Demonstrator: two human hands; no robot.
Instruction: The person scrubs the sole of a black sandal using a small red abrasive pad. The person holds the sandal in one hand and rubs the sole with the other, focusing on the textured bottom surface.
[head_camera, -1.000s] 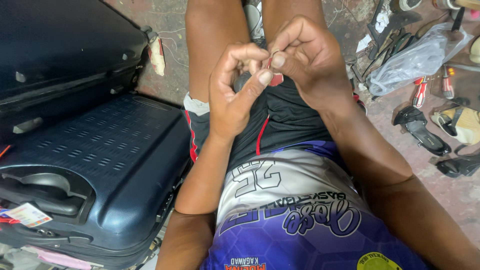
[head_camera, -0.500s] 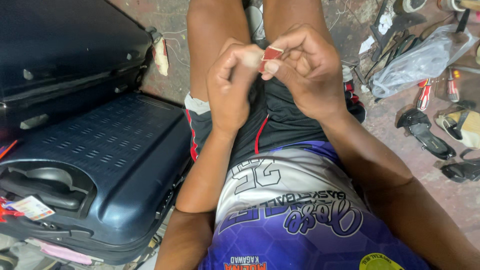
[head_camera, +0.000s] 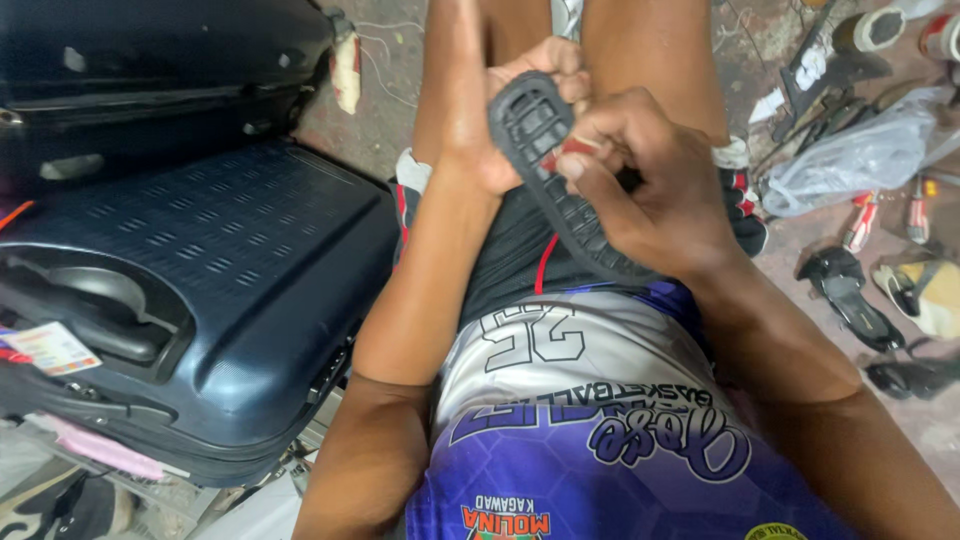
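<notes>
While gripped: one sole (head_camera: 560, 190), two hands (head_camera: 650, 190).

Suitcase (head_camera: 190, 300), tools (head_camera: 860, 225), sandals (head_camera: 850, 300) on floor (head_camera: 400, 110)

I've got a black rubber shoe sole (head_camera: 545, 165) up over my lap, tread side facing me, its grid of ridges and little square pockets plain to see. It runs slantwise, the rounded end high near my left hand (head_camera: 510, 120), the rest sloping down under my right hand (head_camera: 650, 190) toward my shorts. My left fingers curl round the top edge from behind. My right thumb and forefinger pinch a small red piece (head_camera: 568, 152) right against the tread.
</notes>
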